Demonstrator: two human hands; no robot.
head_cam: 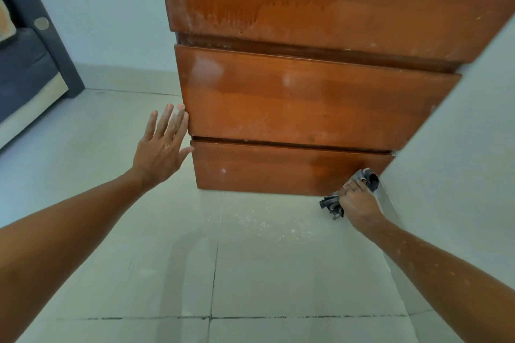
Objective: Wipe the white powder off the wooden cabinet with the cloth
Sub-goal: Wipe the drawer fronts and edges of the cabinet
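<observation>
A reddish-brown wooden cabinet with a door above and two drawer fronts fills the upper middle. White powder streaks show along the door's lower part, with fainter smears on the drawers. My right hand grips a crumpled grey cloth and presses it against the bottom right corner of the lowest drawer. My left hand is flat, fingers straight, its fingertips touching the left edge of the middle drawer. Powder dusts its fingers.
White powder specks lie on the pale tiled floor below the cabinet. A pale wall stands directly right of the cabinet. A dark sofa sits at far left.
</observation>
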